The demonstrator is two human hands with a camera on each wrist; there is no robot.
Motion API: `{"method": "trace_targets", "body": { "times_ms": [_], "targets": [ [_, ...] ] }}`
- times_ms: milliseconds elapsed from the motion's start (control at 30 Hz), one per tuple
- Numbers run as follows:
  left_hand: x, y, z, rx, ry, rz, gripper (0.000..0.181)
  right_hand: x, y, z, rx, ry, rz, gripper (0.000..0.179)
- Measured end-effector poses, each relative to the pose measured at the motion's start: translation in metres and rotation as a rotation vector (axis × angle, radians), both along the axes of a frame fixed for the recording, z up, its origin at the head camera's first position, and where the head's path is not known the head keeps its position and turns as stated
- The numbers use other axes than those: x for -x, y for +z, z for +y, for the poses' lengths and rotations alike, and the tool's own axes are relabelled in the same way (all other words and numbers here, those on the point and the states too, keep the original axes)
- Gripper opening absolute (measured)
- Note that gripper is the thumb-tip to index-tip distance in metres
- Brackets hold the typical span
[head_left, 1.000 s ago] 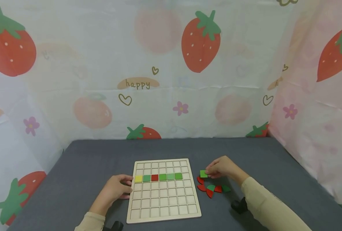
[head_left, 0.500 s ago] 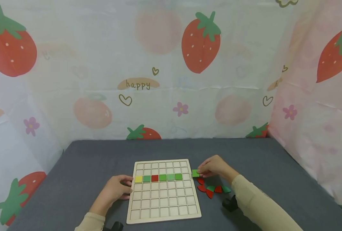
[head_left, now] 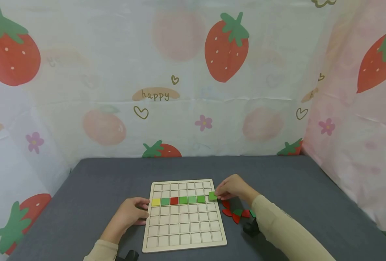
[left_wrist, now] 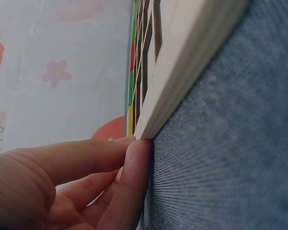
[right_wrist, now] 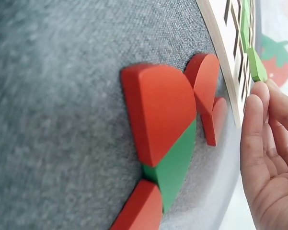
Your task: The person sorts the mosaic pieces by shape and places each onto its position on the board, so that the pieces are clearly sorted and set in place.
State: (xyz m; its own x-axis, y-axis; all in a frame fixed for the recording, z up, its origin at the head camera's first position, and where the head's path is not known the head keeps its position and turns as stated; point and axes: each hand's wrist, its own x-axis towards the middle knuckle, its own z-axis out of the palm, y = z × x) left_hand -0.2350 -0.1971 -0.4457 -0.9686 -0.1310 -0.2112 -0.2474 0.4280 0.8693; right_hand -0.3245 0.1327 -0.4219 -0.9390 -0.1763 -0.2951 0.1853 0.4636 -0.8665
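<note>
A wooden grid board [head_left: 184,219] lies flat on the table. Across one of its rows runs a line of square tiles: yellow [head_left: 155,202], red [head_left: 174,201] and several greens [head_left: 201,199]. My left hand [head_left: 131,214] rests at the board's left edge, thumb and forefinger apart and touching the rim; the left wrist view shows those fingertips [left_wrist: 136,151] against the edge. My right hand [head_left: 234,187] pinches a green square tile [head_left: 212,196] by its right side. That tile is over the row's right end, tilted in the right wrist view.
Right of the board lie several loose pieces with curved edges, among them a red one [right_wrist: 165,108] and a green one [right_wrist: 175,165]. The dark grey table [head_left: 108,181] meets a strawberry-print cloth backdrop [head_left: 193,137] behind and at the sides.
My right hand has moved left with the green square tile, from above the loose pieces to over the board's right side. My left hand and the board have stayed put.
</note>
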Motion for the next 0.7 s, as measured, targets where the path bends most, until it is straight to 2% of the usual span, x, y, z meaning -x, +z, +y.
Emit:
{"method": "trace_targets", "body": {
  "times_ms": [233,700],
  "targets": [
    [0.000,0.001,0.001,-0.004,-0.007,0.006,0.049,0.001,0.000,-0.004,0.002,0.026,0.003,0.013],
    [0.000,0.001,0.000,-0.012,-0.009,0.003,0.049,0.002,-0.003,-0.011,-0.035,0.020,-0.005,0.006]
  ]
}}
